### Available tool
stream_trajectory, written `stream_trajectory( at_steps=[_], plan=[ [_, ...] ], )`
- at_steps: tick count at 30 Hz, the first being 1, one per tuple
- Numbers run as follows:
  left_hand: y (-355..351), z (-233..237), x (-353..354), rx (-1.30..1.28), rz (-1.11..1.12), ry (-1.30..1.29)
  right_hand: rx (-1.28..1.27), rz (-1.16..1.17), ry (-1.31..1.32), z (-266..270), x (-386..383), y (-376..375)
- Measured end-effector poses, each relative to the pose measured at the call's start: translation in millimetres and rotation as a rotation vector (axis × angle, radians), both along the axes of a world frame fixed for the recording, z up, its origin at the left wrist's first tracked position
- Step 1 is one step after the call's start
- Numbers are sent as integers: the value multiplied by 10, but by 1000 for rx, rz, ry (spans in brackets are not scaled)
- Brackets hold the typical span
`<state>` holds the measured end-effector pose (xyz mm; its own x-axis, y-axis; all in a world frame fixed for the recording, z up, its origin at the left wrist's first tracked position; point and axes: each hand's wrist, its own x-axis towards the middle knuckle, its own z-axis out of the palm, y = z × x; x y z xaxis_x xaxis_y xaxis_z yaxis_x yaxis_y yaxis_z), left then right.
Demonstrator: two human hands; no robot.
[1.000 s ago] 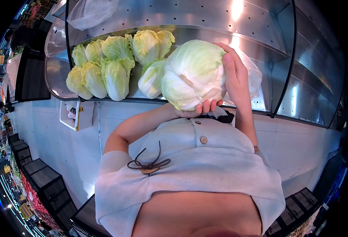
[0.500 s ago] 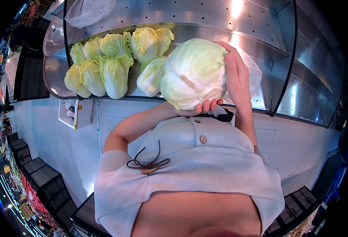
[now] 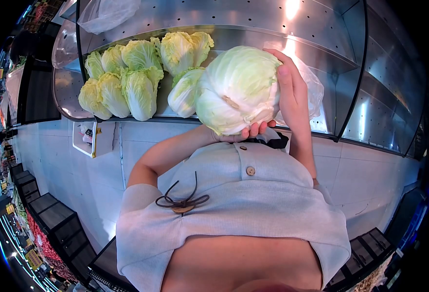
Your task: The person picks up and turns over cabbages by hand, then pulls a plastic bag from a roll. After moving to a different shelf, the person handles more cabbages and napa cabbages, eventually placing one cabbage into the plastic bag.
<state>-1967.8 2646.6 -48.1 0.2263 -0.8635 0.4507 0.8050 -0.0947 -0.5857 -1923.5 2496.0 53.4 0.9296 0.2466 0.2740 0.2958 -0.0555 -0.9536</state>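
Note:
A large pale green round cabbage (image 3: 239, 90) is held up in front of my chest, its cut stem facing me. My left hand (image 3: 246, 132) supports it from below, with fingertips showing under its lower right edge. Against its right side lies my right hand (image 3: 290, 87), the fingers wrapped round the top right. Left of the cabbage, several napa cabbages (image 3: 140, 92) lie in two rows on the metal shelf (image 3: 224, 35). One napa cabbage (image 3: 185, 92) lies right beside the held cabbage, partly covered by it.
Clear plastic wrap (image 3: 312, 90) lies on the shelf behind my right hand, and another plastic bag (image 3: 108, 14) is at the upper left. A white box (image 3: 94, 138) stands on the floor. Dark crates (image 3: 54, 216) line the lower left.

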Motion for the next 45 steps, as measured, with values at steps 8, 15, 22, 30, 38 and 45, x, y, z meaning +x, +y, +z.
stream_trajectory(
  at_steps=[8, 15, 22, 30, 38, 45],
  plan=[
    [0, -12, 1, -2, -4, 15, -4, -4, 7, -13, 9, -4],
    [5, -12, -1, 7, 0, 27, -3, -10, 13, -17, 10, -9],
    [6, -26, 2, 32, 25, 5, -7, -5, 16, -17, 15, -30],
    [-1, -46, 6, 25, 3, 7, -4, -9, 11, -51, 19, -45],
    [3, -47, 2, 42, -11, 14, 4, -4, 19, -45, 6, -53],
    [-5, -113, -5, 21, -5, 15, -12, -10, 6, -57, 4, -68]
  ],
)
